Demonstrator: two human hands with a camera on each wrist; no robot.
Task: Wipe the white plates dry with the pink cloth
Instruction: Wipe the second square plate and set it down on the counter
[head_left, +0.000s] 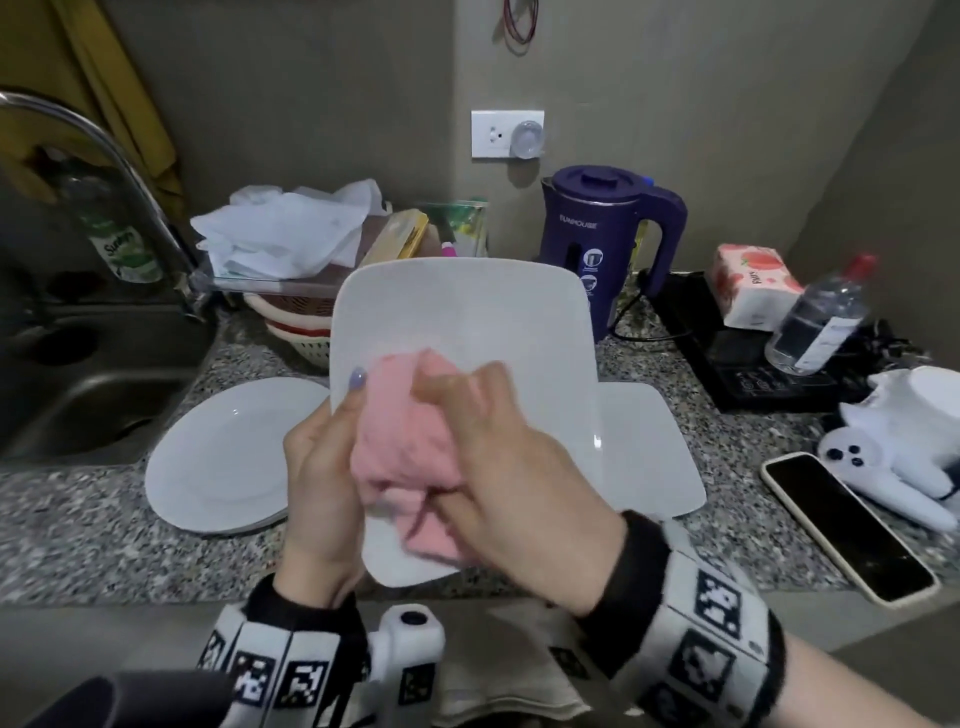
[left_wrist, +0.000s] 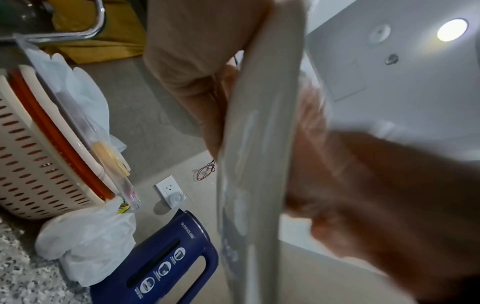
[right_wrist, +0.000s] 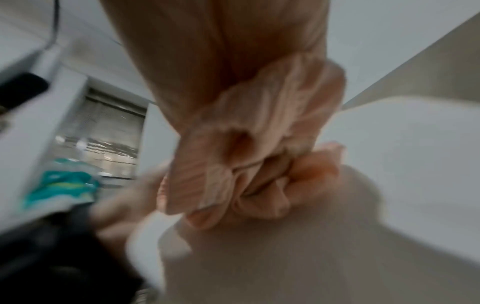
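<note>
Mid-wipe: left hand (head_left: 317, 467) gripping square plate (head_left: 462, 312) at nine o'clock, right hand (head_left: 498, 441) bunched around pink cloth (head_left: 400, 431). Next, probably: rubbing toward twelve o'clock.

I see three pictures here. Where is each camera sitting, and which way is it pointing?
Head: worn on the head, looking down at the counter; both hands show, left hand, right hand, on a square plate.
Left wrist: looks along the palm at the plate's edge.
Right wrist: looks along the hand at the pink cloth; blurred.
Head and left wrist share the blue kettle.
</note>
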